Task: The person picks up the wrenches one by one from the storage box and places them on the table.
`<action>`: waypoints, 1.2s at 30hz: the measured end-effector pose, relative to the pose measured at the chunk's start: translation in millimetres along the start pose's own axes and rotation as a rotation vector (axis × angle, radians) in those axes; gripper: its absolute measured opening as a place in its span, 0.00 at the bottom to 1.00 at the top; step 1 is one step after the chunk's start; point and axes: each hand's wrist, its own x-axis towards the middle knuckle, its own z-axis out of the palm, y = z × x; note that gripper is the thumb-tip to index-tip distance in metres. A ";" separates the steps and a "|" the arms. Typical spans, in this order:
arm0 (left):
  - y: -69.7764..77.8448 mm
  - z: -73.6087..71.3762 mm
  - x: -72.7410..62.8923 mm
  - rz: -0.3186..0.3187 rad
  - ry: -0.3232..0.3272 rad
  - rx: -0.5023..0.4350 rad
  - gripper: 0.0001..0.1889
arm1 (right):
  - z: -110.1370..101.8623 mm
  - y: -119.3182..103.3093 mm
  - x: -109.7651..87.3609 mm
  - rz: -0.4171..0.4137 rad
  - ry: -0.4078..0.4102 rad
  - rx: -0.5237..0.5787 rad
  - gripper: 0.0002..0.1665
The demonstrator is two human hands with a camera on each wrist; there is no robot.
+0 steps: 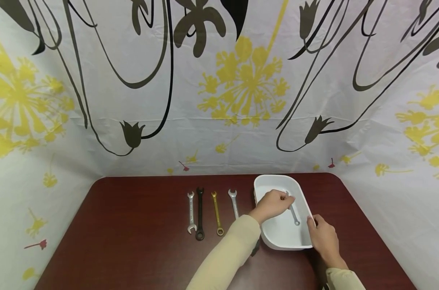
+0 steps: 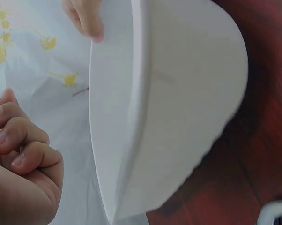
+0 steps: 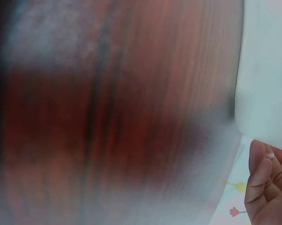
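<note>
A white plastic bin (image 1: 282, 237) stands at the right side of the table. My left hand (image 1: 274, 204) reaches over it and pinches a small silver wrench (image 1: 294, 215) near its upper end; the lower ring end slants down over the bin's floor. In the left wrist view the curled fingers of the left hand (image 2: 26, 154) show, but not the wrench. My right hand (image 1: 324, 238) grips the bin's right rim near the front corner. Left of the bin, another silver wrench (image 1: 233, 201) lies partly hidden by the left sleeve.
On the dark red table (image 1: 132, 241), a silver open-ended wrench (image 1: 191, 211), a black wrench (image 1: 200, 213) and a gold wrench (image 1: 217, 213) lie side by side. A dark tool end (image 1: 255, 248) shows beneath the left forearm. A patterned curtain (image 1: 219, 153) hangs behind the table.
</note>
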 end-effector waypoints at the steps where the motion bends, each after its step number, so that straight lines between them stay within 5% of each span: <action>1: 1.4 2.8 0.3 0.004 -0.001 0.001 0.22 | -0.1 0.3 0.2 0.000 0.002 0.000 0.28; 15: 12.0 26.3 0.3 -0.024 0.005 -0.029 0.21 | 0.2 1.2 1.0 -0.002 0.038 0.006 0.26; 36: -3.4 54.0 9.3 -0.141 0.026 -0.036 0.21 | 1.0 -0.3 -0.3 0.005 0.024 0.005 0.25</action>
